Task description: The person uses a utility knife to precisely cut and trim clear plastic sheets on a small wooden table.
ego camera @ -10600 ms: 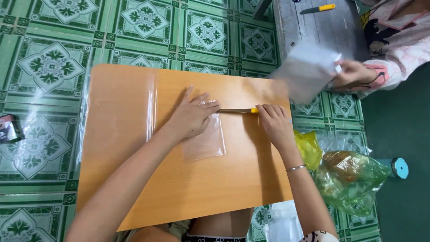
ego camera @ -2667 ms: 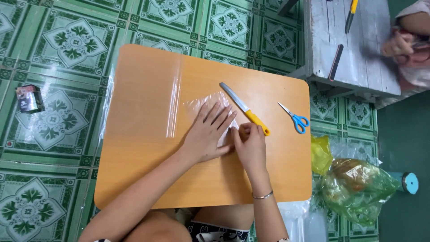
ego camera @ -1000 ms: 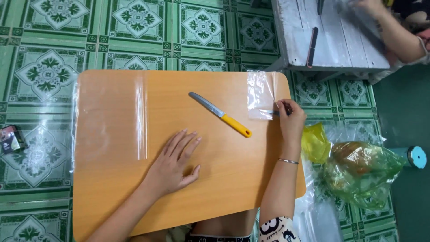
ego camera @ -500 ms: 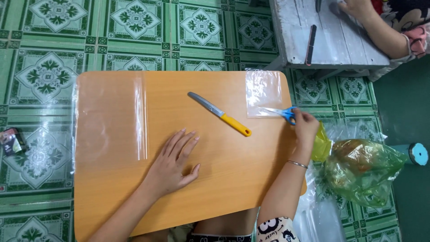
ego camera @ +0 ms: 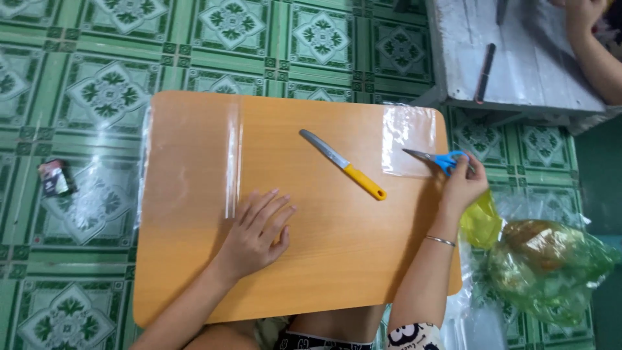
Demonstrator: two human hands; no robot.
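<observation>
- My right hand sits at the right edge of the low orange-brown wooden table, fingers curled around the blue plastic handles of a small pair of scissors.
- The metal blades of the scissors point left and lie over the lower right corner of a small clear plastic sheet that rests flat on the table's far right corner. I cannot tell whether the blades are parted or closed.
- A thin silver bangle circles my right wrist.
- My left hand lies palm down on the bare wood, fingers spread wide and holding nothing, well apart from the scissors.
- Its fingertips come just beside the lower end of the folded edge of a large clear plastic sheet that covers the left part of the table and hangs a little over the left edge.
- A knife with a yellow handle and a grey blade lies slanted in the middle of the table, between my two hands, touched by neither.
- Off the table on my right, a yellow plastic bag and a green-tinted clear bag with something brown inside rest on the green patterned floor tiles.
- At the top right stands a grey wooden bench with a dark slim tool on it, and another person's arm reaches over it.
</observation>
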